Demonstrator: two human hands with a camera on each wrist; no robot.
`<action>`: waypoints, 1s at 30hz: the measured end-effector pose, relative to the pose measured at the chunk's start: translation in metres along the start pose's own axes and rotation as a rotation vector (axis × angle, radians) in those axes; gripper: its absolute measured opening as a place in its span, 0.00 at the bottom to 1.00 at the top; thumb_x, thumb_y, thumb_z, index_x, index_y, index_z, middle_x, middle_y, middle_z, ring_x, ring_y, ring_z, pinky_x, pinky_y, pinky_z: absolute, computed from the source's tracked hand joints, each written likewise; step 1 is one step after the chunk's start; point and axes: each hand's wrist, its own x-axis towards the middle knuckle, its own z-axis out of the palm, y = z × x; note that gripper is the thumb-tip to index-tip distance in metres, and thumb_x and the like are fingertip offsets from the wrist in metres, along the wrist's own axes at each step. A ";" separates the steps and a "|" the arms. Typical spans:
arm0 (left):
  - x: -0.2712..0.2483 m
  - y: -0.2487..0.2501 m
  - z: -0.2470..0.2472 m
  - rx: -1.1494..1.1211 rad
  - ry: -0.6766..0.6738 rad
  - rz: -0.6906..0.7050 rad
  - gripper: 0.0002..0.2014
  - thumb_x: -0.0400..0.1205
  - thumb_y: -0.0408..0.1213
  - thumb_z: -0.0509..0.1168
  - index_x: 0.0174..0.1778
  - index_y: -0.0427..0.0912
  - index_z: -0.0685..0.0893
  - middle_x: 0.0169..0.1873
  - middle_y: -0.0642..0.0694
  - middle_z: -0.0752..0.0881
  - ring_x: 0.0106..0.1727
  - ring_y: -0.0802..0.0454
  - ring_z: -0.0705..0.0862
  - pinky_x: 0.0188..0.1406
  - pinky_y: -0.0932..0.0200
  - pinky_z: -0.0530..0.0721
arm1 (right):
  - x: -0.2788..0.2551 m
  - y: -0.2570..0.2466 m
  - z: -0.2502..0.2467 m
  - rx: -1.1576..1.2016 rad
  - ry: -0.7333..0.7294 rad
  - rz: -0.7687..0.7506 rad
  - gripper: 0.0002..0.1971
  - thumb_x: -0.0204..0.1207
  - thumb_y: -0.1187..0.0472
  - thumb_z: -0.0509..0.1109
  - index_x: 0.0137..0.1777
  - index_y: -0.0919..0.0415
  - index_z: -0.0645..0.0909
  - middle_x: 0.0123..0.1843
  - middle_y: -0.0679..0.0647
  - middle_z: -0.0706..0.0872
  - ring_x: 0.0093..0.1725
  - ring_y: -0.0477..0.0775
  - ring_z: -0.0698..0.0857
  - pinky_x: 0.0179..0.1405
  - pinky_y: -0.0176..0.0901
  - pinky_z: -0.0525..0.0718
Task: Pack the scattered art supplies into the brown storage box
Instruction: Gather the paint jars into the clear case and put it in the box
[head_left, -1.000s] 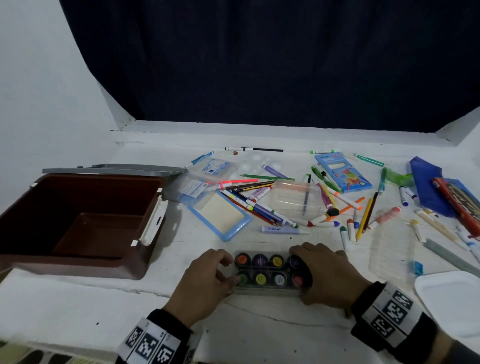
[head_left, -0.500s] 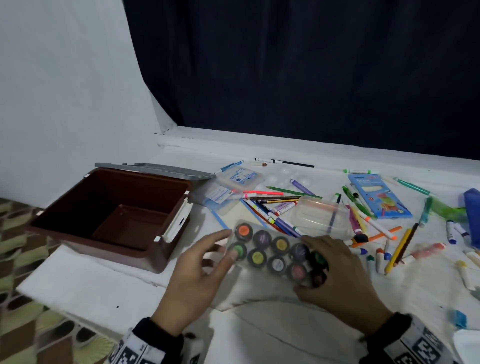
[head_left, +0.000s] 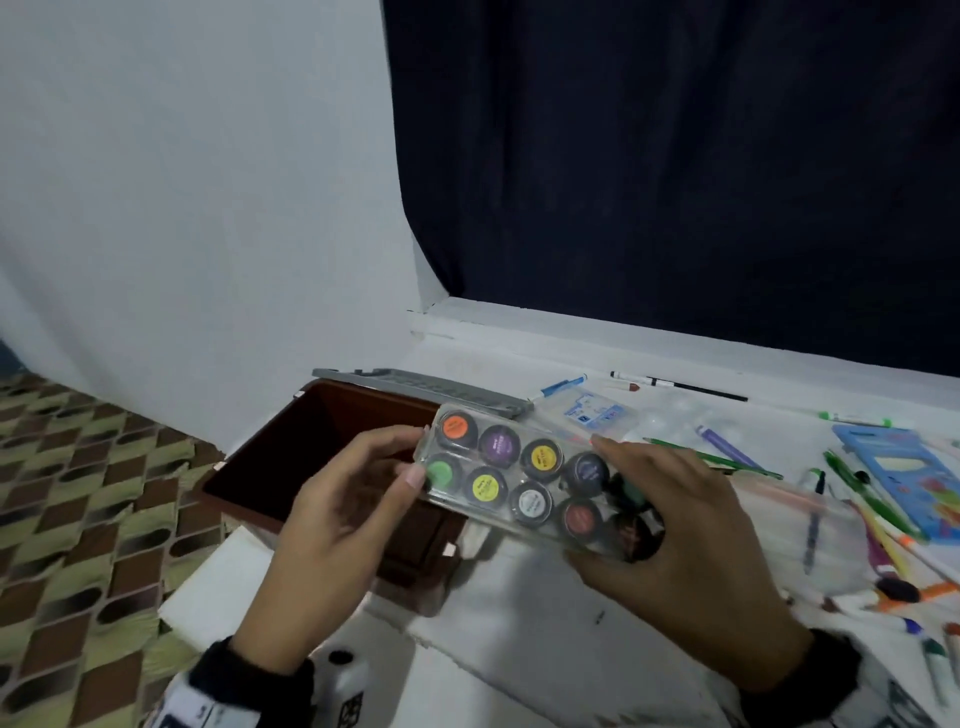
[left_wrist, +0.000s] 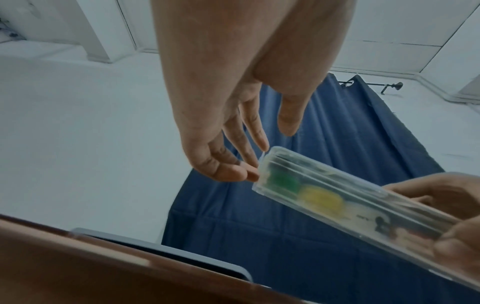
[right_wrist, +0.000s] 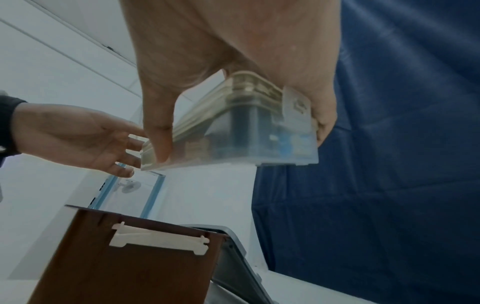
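A clear paint case (head_left: 519, 470) with several coloured pots hangs tilted in the air over the right rim of the open brown storage box (head_left: 322, 431). My right hand (head_left: 613, 499) grips the case's right end, thumb on one long side and fingers on the other (right_wrist: 241, 142). My left hand (head_left: 413, 452) touches the case's left end with straight fingers. In the left wrist view those fingertips (left_wrist: 253, 174) meet the end of the case (left_wrist: 324, 195) and the thumb stands apart. The box's white latch (right_wrist: 158, 238) faces the right wrist camera.
The box's grey lid (head_left: 415, 389) lies open behind it. Markers and pencils (head_left: 727, 457), a blue crayon packet (head_left: 904, 467) and a clear labelled bag (head_left: 592, 413) litter the white table to the right. Patterned floor (head_left: 78, 519) lies left of the table edge.
Both hands have lifted the paint case off the table and carried it left and up, to the box's right rim. The head view has swung left.
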 end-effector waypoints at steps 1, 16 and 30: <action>0.006 -0.008 -0.013 0.005 0.004 -0.001 0.11 0.84 0.35 0.68 0.61 0.44 0.86 0.55 0.47 0.90 0.57 0.48 0.88 0.58 0.57 0.85 | 0.008 -0.007 0.010 -0.007 -0.003 -0.007 0.39 0.55 0.40 0.81 0.69 0.49 0.80 0.59 0.41 0.85 0.57 0.52 0.83 0.54 0.53 0.81; 0.097 -0.140 -0.175 0.424 -0.303 0.012 0.17 0.82 0.56 0.62 0.66 0.60 0.80 0.59 0.67 0.82 0.63 0.65 0.80 0.63 0.55 0.81 | 0.111 -0.086 0.133 -0.357 -0.284 -0.013 0.35 0.57 0.34 0.73 0.64 0.49 0.84 0.55 0.46 0.87 0.52 0.55 0.84 0.47 0.50 0.78; 0.096 -0.161 -0.168 0.634 -0.429 0.085 0.22 0.84 0.62 0.53 0.71 0.61 0.74 0.66 0.63 0.76 0.67 0.61 0.73 0.63 0.58 0.65 | 0.114 -0.091 0.178 -0.565 -0.769 0.045 0.33 0.71 0.34 0.62 0.74 0.45 0.64 0.66 0.53 0.75 0.57 0.59 0.78 0.53 0.55 0.76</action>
